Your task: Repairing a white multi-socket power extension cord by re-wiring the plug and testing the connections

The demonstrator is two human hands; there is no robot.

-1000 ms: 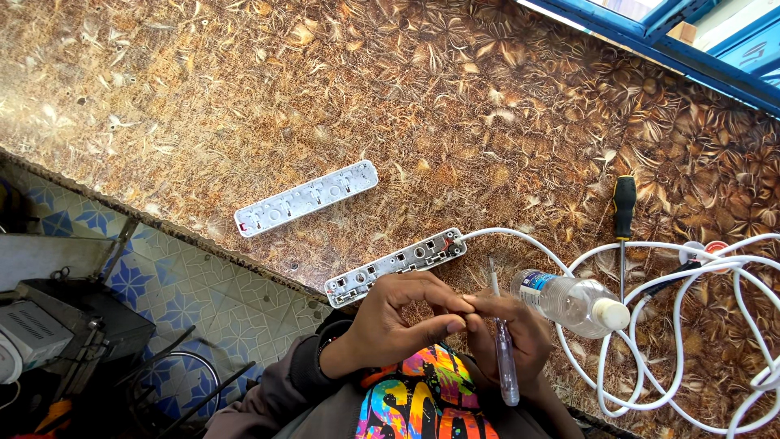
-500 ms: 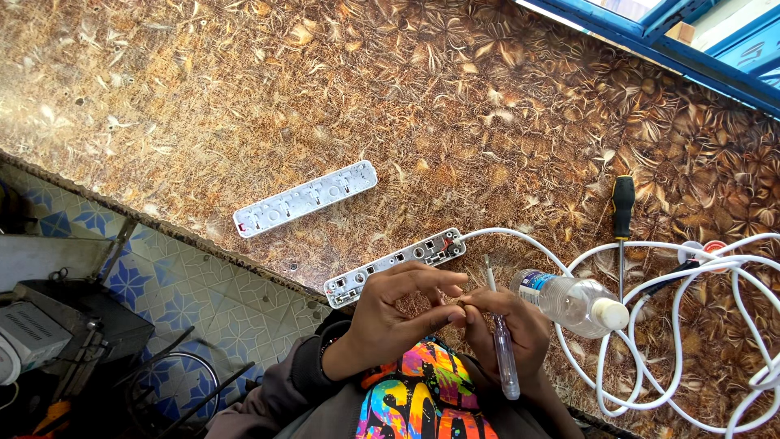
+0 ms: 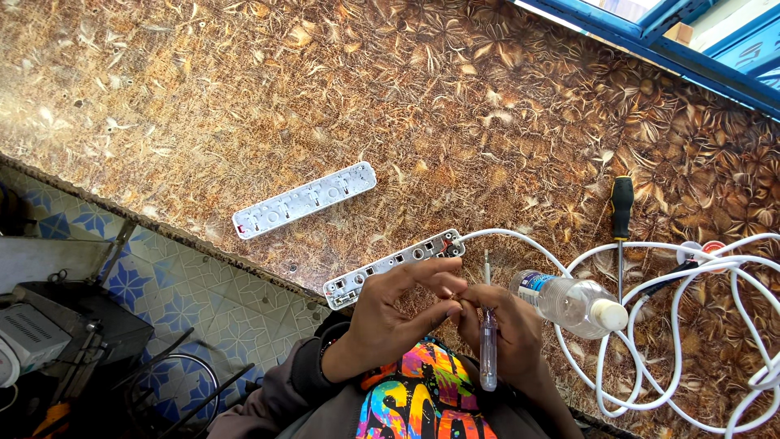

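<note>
1. You look down on a brown worktop (image 3: 341, 89) with a pressed leaf-and-flower pattern — warm daylight falls across it, brightest toward its far left.
2. Along the top right runs a blue window frame (image 3: 682, 49), with bright panes beyond it.
3. Below the worktop's near edge you see a floor of pale tiles (image 3: 203, 293) with blue star shapes.
4. At the lower left stands dark equipment (image 3: 57, 317) beside a white box (image 3: 20, 337) — black cables (image 3: 175, 374) loop over the tiles next to them.
</note>
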